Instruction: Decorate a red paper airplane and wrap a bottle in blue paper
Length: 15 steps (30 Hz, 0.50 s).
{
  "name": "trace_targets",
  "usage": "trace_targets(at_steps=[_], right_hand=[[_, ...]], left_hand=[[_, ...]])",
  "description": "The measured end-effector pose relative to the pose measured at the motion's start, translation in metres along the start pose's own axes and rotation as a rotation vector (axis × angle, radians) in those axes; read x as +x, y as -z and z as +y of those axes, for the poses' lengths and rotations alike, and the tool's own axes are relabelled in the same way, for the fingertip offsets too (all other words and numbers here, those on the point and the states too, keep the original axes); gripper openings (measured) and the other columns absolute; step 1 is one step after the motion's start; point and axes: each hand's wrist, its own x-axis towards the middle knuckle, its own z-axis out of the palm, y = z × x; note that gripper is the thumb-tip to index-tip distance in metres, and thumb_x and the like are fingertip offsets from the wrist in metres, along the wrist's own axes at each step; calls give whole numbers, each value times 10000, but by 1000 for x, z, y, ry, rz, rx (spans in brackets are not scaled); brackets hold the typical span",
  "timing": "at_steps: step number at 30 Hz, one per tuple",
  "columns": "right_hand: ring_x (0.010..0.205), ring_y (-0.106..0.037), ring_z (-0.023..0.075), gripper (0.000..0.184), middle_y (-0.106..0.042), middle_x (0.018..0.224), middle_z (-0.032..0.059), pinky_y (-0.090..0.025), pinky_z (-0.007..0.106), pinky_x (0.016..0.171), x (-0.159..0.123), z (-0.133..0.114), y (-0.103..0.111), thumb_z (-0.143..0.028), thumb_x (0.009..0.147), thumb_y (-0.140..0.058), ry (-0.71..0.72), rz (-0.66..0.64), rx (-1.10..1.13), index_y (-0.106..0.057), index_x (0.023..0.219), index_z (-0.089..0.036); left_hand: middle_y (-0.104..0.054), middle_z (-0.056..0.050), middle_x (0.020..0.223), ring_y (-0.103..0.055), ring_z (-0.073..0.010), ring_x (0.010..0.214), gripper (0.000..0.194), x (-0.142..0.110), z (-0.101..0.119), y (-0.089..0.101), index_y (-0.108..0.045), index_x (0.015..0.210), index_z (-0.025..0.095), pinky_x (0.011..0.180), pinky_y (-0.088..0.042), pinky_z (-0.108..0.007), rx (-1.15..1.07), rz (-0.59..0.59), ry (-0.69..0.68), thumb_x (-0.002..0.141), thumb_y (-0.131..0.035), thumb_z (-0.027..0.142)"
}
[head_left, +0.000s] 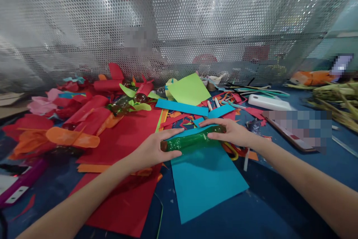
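Observation:
A green plastic bottle [192,141] lies sideways across the upper part of a blue paper sheet [209,183]. My left hand [156,145] grips its left end, thumb in front and fingers behind. At the other end, my right hand [228,131] is closed round the bottle. Behind it are a blue paper strip [181,107] and a shorter blue piece [222,110]. Red paper sheets [117,209] lie to the left of the blue one, with orange strips [112,169] across them. Yellow scissor handles [232,151] show partly beside the blue sheet.
Bottles wrapped in red paper [89,114] crowd the left. A light green sheet [189,89] leans at the back before a perforated metal screen [179,19]. A glue gun [268,102], a phone [293,131] and dry husks [338,101] lie right; a purple power strip [22,183] lies left.

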Motion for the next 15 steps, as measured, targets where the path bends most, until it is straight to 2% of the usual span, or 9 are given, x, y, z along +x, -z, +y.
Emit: trace_targets(at_steps=[3, 6, 9, 15], right_hand=[[1058, -737, 245, 363, -738, 1294, 48, -632, 391, 868, 0, 0, 4, -437, 865, -732, 42, -14, -7, -743, 1198, -293], [1215, -686, 245, 327, -734, 1319, 25, -597, 402, 990, 1, 2, 6, -377, 850, -768, 97, 0, -18, -765, 1171, -315], [1267, -660, 232, 303, -762, 1269, 12, -525, 430, 1106, 2, 4, 6, -360, 844, -791, 153, 25, -45, -782, 1145, -326], [1311, -625, 245, 303, -783, 1223, 23, -494, 464, 1134, 2, 2, 6, -400, 849, -804, 207, 52, -150, -793, 1137, -305]], left_hand=[[-679, -93, 1396, -655, -296, 1231, 642, 0, -3, 0, -585, 1429, 263, 1025, -544, -454, 20, -4, -40, 836, -723, 469], [-670, -78, 1417, -627, -294, 1294, 604, 0, -10, 0, -591, 1423, 285, 1094, -507, -472, 55, 13, -106, 856, -716, 453], [-641, -60, 1458, -593, -291, 1350, 568, 1, -16, -1, -588, 1427, 322, 1125, -491, -483, 130, 33, -184, 892, -691, 480], [-577, -41, 1527, -581, -259, 1369, 513, 1, -18, 0, -552, 1454, 375, 1113, -505, -454, 204, 27, -271, 958, -625, 483]])
